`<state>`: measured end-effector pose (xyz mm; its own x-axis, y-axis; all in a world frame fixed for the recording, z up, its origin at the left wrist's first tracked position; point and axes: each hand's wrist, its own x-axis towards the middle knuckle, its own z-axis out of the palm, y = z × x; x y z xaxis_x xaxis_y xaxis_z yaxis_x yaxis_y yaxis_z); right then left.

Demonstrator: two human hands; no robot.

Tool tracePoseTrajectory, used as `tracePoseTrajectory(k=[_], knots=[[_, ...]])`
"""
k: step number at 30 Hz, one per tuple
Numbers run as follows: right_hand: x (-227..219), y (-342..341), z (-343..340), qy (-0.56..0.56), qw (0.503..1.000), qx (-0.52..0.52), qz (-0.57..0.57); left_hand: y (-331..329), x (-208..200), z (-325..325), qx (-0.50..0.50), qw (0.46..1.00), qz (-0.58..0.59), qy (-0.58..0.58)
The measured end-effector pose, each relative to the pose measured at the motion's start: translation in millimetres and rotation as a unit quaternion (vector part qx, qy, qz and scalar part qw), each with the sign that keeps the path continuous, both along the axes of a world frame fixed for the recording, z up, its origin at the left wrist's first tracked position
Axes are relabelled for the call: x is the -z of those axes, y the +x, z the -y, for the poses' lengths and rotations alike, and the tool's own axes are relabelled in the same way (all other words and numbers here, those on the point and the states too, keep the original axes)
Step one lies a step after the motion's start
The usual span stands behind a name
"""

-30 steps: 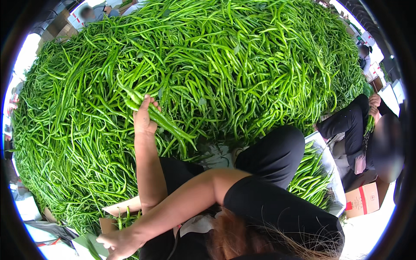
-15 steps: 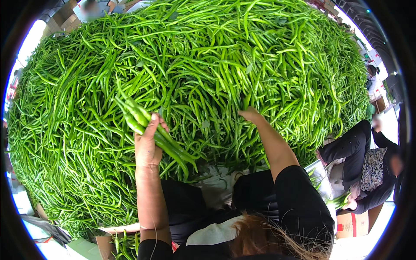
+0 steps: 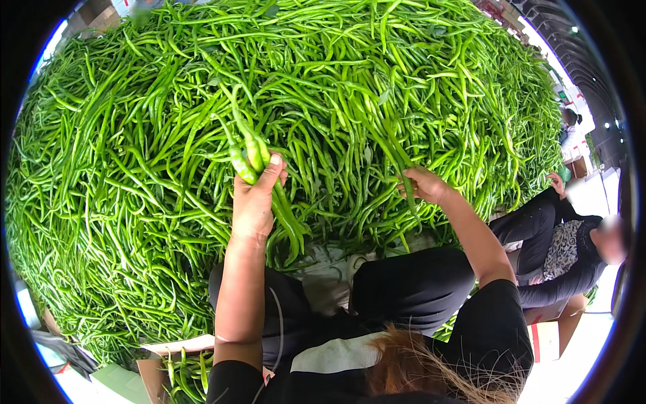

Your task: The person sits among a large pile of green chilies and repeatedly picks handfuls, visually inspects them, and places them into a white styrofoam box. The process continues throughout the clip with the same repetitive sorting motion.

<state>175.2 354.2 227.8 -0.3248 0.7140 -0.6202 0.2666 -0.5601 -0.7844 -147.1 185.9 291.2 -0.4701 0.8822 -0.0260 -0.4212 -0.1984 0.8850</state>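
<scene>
A huge heap of long green chili peppers [image 3: 168, 135] fills most of the view. My left hand [image 3: 256, 202] is raised in front of the heap and is closed around a bunch of green peppers [image 3: 259, 168] that stick out above and below my fist. My right hand [image 3: 424, 185] reaches into the heap further right, its fingers pinching a few long peppers [image 3: 393, 151] that still lie among the others. My knees in black trousers [image 3: 404, 286] show below both arms.
Another person in dark clothes [image 3: 565, 249] sits at the right edge of the heap with a hand on the peppers. A cardboard box [image 3: 171, 370] holding some peppers stands at the lower left. A second box [image 3: 545, 337] is at the lower right.
My left hand has lifted its bunch of peppers higher. My right arm came up from the lower left box, reached into the heap and closed on some peppers.
</scene>
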Motion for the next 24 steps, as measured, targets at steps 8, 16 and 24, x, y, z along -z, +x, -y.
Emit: tracePoseTrajectory(k=[8,16,24], knots=[[-27.3,-24.3,9.0,0.239,0.962,-0.01,0.133,0.0,-1.6,12.4,-0.021,0.998,-0.05,-0.028],[-106.9,-66.8,85.0,0.231,0.926,-0.21,0.213,28.5,-23.3,29.9,-0.094,0.813,-0.55,0.166],[-132.9,-84.3,116.7,0.143,0.955,-0.258,0.007,33.3,-6.7,23.3,-0.036,0.911,-0.411,-0.006]])
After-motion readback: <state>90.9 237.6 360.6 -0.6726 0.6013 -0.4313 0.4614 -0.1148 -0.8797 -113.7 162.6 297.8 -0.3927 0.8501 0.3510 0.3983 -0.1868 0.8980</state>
